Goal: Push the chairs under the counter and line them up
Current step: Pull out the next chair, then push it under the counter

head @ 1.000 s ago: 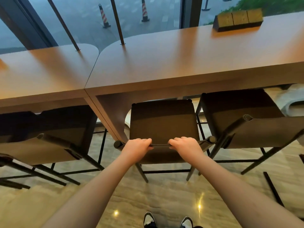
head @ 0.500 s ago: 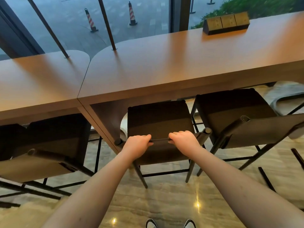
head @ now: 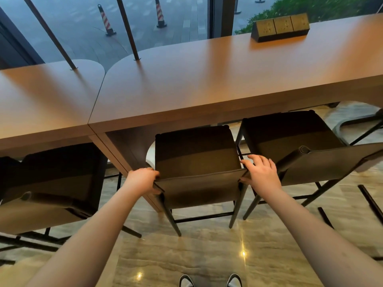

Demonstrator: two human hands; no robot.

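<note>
The long brown wooden counter (head: 207, 83) runs across the upper half of the frame, along the window. Three dark high chairs with black metal legs stand below it. The middle chair (head: 196, 162), at frame centre, has the front of its seat under the counter edge, just beside the counter's slanted brown support panel (head: 128, 154). The right chair (head: 300, 146) stands close alongside, at a slight angle, and the left chair (head: 51, 183) sits at the lower left, turned away from the others.

The left hand (head: 143, 180) is curled around the left end of the middle chair's backrest; the right hand (head: 262, 172) lies at the right end with fingers spread, thumb under the edge. Holding both ends probably lets the person steer the chair square.

Half a second earlier both hands gripped the top rail close together near its middle; they have since moved out to the corners.
</note>
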